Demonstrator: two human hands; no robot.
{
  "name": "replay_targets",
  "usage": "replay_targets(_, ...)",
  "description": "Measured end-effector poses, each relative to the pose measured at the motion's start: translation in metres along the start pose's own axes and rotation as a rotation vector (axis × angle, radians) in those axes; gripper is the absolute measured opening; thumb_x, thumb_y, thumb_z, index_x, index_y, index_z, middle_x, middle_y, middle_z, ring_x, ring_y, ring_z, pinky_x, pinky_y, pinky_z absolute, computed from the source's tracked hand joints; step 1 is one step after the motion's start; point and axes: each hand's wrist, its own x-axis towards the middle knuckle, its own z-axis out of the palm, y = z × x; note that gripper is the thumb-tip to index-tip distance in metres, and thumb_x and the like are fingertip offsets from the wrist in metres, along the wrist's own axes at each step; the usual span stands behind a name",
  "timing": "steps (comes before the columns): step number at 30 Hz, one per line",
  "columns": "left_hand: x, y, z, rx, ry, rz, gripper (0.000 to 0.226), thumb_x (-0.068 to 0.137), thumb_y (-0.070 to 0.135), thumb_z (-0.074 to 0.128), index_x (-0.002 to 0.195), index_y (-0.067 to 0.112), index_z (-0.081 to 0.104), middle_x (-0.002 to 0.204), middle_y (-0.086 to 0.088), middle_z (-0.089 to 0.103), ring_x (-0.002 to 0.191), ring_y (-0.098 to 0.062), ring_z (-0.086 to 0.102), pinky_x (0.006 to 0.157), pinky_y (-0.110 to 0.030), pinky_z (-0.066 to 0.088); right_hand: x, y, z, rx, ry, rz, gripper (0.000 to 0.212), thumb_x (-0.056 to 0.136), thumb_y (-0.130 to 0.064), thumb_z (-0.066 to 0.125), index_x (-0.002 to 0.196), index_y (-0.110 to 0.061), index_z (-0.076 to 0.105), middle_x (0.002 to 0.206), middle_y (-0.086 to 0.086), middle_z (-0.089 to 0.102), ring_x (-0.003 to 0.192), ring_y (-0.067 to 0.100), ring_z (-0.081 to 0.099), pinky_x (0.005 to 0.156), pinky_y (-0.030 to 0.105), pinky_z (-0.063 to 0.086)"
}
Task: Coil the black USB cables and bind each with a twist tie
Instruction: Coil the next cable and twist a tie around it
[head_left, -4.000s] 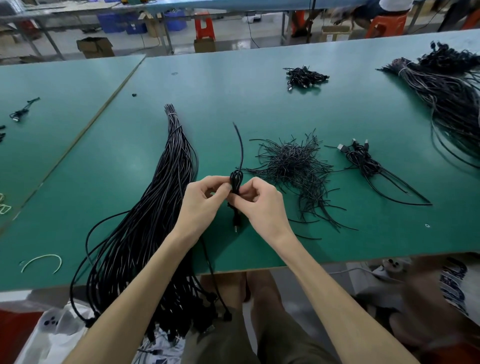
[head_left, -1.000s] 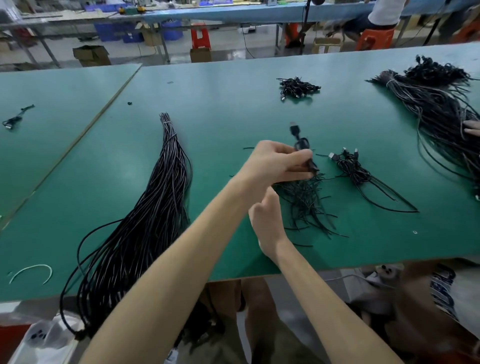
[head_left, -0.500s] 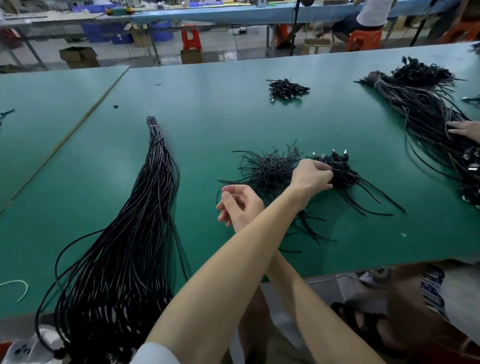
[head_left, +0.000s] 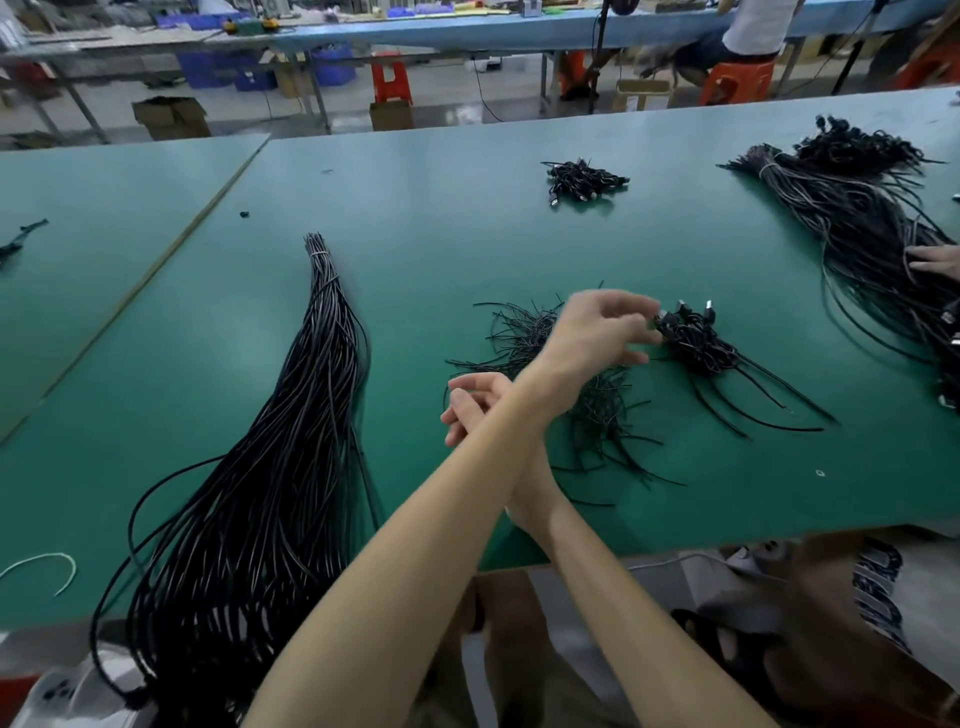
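Observation:
A thick bundle of long black USB cables (head_left: 291, 441) lies on the green table (head_left: 441, 244) at my left and hangs over the front edge. Loose black twist ties (head_left: 519, 332) are heaped in the middle. To their right sits a small pile of coiled, bound cables (head_left: 696, 345). My left hand (head_left: 597, 332) is crossed over my right forearm, its fingers spread beside that pile and holding nothing. Partly hidden under my left forearm, my right hand (head_left: 472, 405) hovers near the ties with loosely curled fingers and nothing in them.
Another small heap of bound cables (head_left: 582, 179) lies farther back. A large cable bundle (head_left: 872, 234) fills the right side, with another person's hand (head_left: 935, 260) on it. A white tie (head_left: 47, 564) lies at the front left. Stools and boxes stand beyond the table.
My left hand carried the coiled cable rightward to the pile of bound cables, then let go of it and spread its fingers. My right hand stayed near the ties.

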Motion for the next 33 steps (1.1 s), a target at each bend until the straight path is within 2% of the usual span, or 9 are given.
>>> replay_targets(3,-0.015,0.002,-0.046,0.095,0.246,0.117,0.024,0.099,-0.003,0.054,0.114,0.004,0.070,0.113,-0.005,0.071,0.088,-0.016,0.077,0.080,-0.035,0.064,0.004,0.001,-0.004,-0.144,0.046,-0.035,0.008,0.101,-0.004,0.055,0.102,-0.002,0.063,0.073,0.009,0.064,0.063,0.011,0.054,0.058,0.026,0.045)
replay_targets(7,-0.036,-0.019,-0.126,0.708,0.648,0.058,0.028,0.097,0.000,0.051,0.115,0.011,0.070,0.116,-0.006,0.071,0.104,-0.026,0.069,0.093,-0.041,0.054,0.003,-0.001,0.003,-0.126,0.043,-0.076,0.007,0.104,-0.010,0.059,0.104,-0.008,0.065,0.076,0.002,0.070,0.062,0.011,0.064,0.056,0.022,0.049)
replay_targets(10,-0.050,-0.045,-0.168,1.240,0.610,-0.235,0.029,0.099,0.006,0.052,0.127,0.005,0.059,0.131,-0.021,0.055,0.121,-0.038,0.054,0.096,-0.046,0.047,0.002,0.001,0.001,-0.149,0.041,-0.099,0.008,0.104,-0.011,0.058,0.106,-0.010,0.066,0.079,0.002,0.071,0.060,0.013,0.064,0.054,0.023,0.048)
replay_targets(14,-0.064,-0.066,-0.181,1.494,0.564,-0.361,0.031,0.101,0.012,0.058,0.130,0.004,0.050,0.136,-0.020,0.047,0.125,-0.036,0.048,0.096,-0.042,0.046,0.002,0.002,0.001,-0.168,0.038,-0.106,0.008,0.104,-0.012,0.058,0.106,-0.011,0.066,0.078,0.001,0.072,0.061,0.014,0.065,0.056,0.025,0.048)
replay_targets(22,-0.058,-0.063,-0.180,1.499,0.500,-0.409,0.030,0.100,0.011,0.059,0.128,0.000,0.055,0.132,-0.020,0.052,0.119,-0.035,0.056,0.090,-0.041,0.048,0.001,0.002,0.000,-0.158,0.032,-0.097,0.007,0.103,-0.012,0.059,0.105,-0.012,0.066,0.079,0.002,0.073,0.062,0.013,0.065,0.057,0.024,0.049)
replay_targets(25,-0.059,-0.060,-0.182,1.414,0.443,-0.404,0.016,0.101,0.011,0.055,0.110,0.001,0.063,0.124,-0.022,0.057,0.108,-0.040,0.061,0.078,-0.040,0.041,0.001,0.002,0.000,-0.145,0.032,-0.090,0.007,0.103,-0.012,0.060,0.105,-0.013,0.066,0.078,0.001,0.073,0.061,0.013,0.065,0.056,0.023,0.048)
replay_targets(29,-0.065,-0.053,-0.179,1.178,0.472,-0.357,0.035,0.095,0.024,0.057,0.067,0.008,0.045,0.083,-0.014,0.064,0.073,-0.035,0.055,0.066,-0.034,0.038,0.002,0.003,0.001,-0.146,0.031,-0.090,0.007,0.103,-0.013,0.059,0.104,-0.014,0.066,0.077,0.000,0.072,0.061,0.013,0.064,0.055,0.023,0.048)
replay_targets(31,-0.069,-0.042,-0.174,0.966,0.463,-0.344,0.045,0.092,0.028,0.060,0.057,0.014,0.036,0.054,0.000,0.046,0.054,-0.025,0.043,0.055,-0.032,0.032,0.003,0.004,0.001,-0.144,0.037,-0.098,0.009,0.105,-0.017,0.058,0.103,-0.013,0.066,0.077,0.000,0.072,0.061,0.013,0.065,0.055,0.024,0.047)
replay_targets(33,-0.074,-0.028,-0.165,0.776,0.379,-0.289,0.046,0.090,0.028,0.063,0.055,0.020,0.034,0.046,0.009,0.029,0.045,-0.016,0.028,0.049,-0.031,0.022,0.003,0.003,0.001,-0.145,0.048,-0.100,0.015,0.106,-0.024,0.056,0.103,-0.014,0.066,0.077,-0.001,0.072,0.062,0.013,0.065,0.055,0.023,0.047)
